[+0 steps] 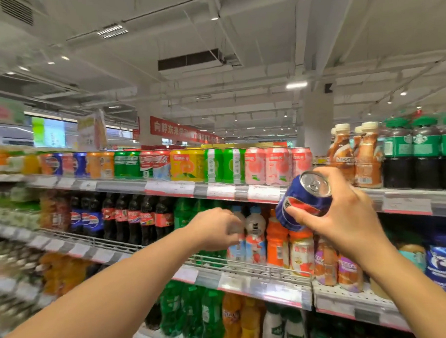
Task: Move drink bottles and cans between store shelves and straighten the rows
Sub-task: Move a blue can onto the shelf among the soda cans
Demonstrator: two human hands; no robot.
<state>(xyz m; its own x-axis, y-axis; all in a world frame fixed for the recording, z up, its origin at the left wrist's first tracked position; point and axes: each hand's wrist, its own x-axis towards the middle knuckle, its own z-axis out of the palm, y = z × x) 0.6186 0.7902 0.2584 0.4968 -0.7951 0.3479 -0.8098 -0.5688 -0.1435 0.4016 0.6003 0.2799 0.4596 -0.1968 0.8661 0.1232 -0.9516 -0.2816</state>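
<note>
One blue can (303, 199), tilted with its silver top toward the camera, sits in the right hand (341, 212), whose grip wraps its body in front of the top shelf (218, 192). Left of it, the left hand (217, 230) reaches to a white bottle (239, 234) on the middle shelf (247, 277); whether its blurred grip holds that bottle cannot be told. Pink cans (275, 165) stand just beyond.

A blue cola can (303, 200), tilted, top toward camera, before the pink-can row (276, 165).
</note>
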